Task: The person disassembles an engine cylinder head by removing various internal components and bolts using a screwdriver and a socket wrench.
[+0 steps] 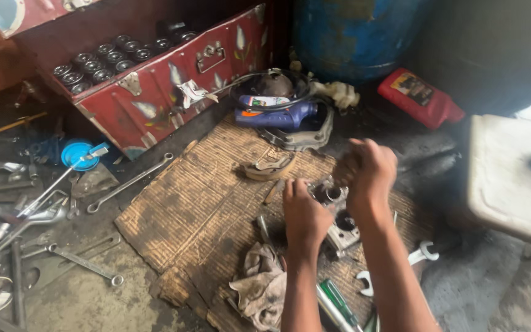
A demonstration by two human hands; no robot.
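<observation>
My left hand point(304, 212) rests on a grey metal engine part point(338, 216) with round bores, which lies on a worn sheet of cardboard point(198, 203). My right hand point(369, 169) is raised just above the part, fingers curled and blurred; what it grips is too smeared to tell. A dirty rag point(260, 284) lies by my left forearm. A curved brake shoe point(270, 167) sits on the cardboard beyond my hands.
A red metal toolbox point(155, 92) holding sockets stands at the back left. Spanners point(129, 182) and other tools lie on the floor at left. A blue bottle point(275, 115), red oil can point(421, 97), blue drum point(354, 34), white block point(514, 175) and green-handled screwdriver point(339, 302) are around.
</observation>
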